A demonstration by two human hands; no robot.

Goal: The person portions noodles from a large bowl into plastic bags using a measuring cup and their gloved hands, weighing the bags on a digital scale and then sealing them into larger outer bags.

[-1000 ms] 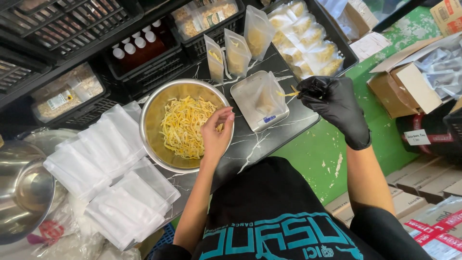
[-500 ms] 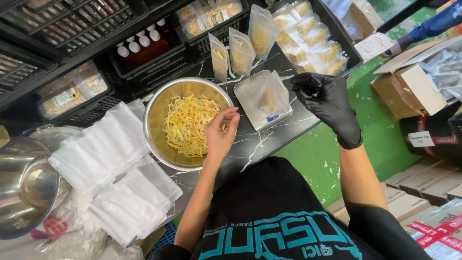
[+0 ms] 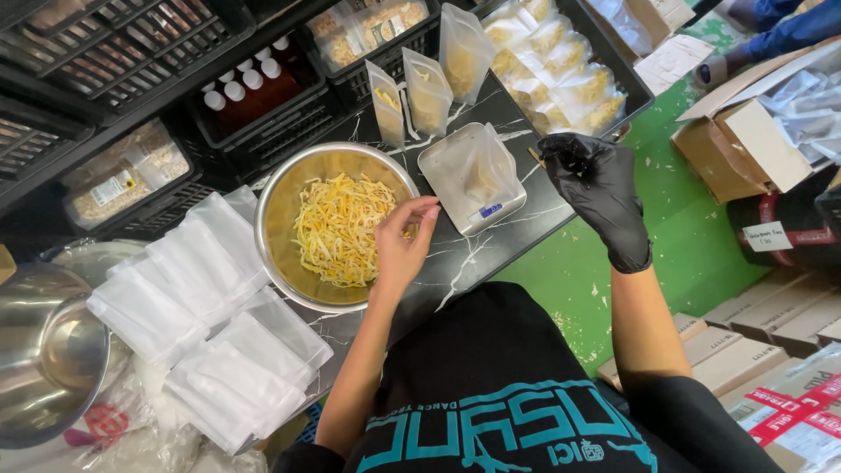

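- The bowl point(image 3: 337, 226) sits on the surface point(image 3: 455, 267), with noodles point(image 3: 342, 229) in it.
- Empty bags point(image 3: 201, 324) lie left of the bowl (in a pile).
- A scale point(image 3: 473, 180) sits right of the bowl, a bag point(image 3: 480, 166) on it.
- Filled bags point(image 3: 420, 88) stand behind.

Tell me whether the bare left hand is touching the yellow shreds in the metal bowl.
Cannot tell. In the head view the left hand sits over the metal bowl's right side, beside the yellow shreds, but the hand hides any contact beneath it.
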